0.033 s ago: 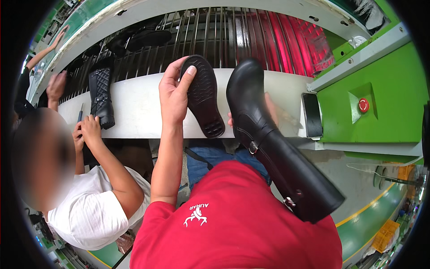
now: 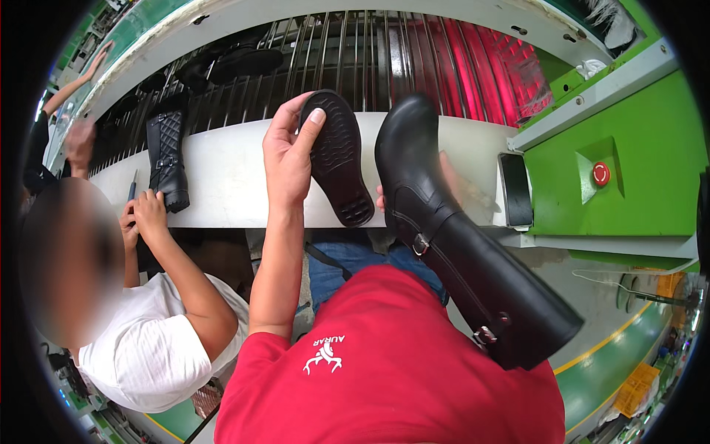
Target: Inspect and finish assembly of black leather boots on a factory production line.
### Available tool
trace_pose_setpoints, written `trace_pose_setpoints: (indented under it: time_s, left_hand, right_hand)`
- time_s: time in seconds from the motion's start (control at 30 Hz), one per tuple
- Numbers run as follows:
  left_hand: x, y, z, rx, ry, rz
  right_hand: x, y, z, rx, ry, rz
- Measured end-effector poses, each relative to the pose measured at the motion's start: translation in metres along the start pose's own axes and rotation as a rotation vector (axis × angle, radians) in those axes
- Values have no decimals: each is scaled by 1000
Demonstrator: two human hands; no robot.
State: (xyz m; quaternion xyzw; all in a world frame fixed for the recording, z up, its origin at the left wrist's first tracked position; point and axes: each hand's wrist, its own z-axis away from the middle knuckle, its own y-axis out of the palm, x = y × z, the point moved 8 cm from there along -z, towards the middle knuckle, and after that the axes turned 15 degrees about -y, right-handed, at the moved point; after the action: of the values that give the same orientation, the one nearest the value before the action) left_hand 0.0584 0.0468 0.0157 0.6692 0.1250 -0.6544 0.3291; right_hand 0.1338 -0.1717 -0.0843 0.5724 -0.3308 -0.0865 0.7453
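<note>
My left hand (image 2: 290, 148) grips a black shoe sole (image 2: 336, 159) by its toe end, thumb pressed on the patterned tread that faces me. Beside it, to the right, a tall black boot (image 2: 418, 170) slants with its toe away from me and its shaft toward my right side. Its shaft has metal buckles. My right hand (image 2: 450, 177) holds the boot around its foot from beneath; only bits of fingers and palm show at either side. Sole and boot are apart, both above the white ledge (image 2: 229, 177).
Beyond the ledge runs a roller conveyor (image 2: 325, 59), with dark shoe parts at its left and red light at right. A phone (image 2: 515, 190) lies by a green machine panel (image 2: 636, 155) with a red button (image 2: 600, 174). At left, a co-worker handles a quilted black boot (image 2: 167, 152).
The boot's shaft has swung slightly to the right, and the sole has shifted a touch rightward. Both of my hands keep their holds. Another person's hand at far left has moved.
</note>
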Motion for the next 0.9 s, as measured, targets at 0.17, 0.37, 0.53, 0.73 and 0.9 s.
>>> trace_pose_setpoints:
  time_s: [0.17,0.37,0.53,0.73,0.9]
  left_hand:
    - [-8,21,27,44,19,59]
    - [-32,35,51,74,97,-64]
    - [-45,38,66,138,213,-39]
    - [-44,43,78,136,269,-159]
    - [-40,37,80,139,251,-67]
  right_hand:
    - [0,46,34,-64,47,52]
    - [-12,70,48,46,-33,271]
    - [-22,74,52,137,-89,423]
    - [-23,90,57,178,-161,588]
    - [-26,94,59,201,-200,610]
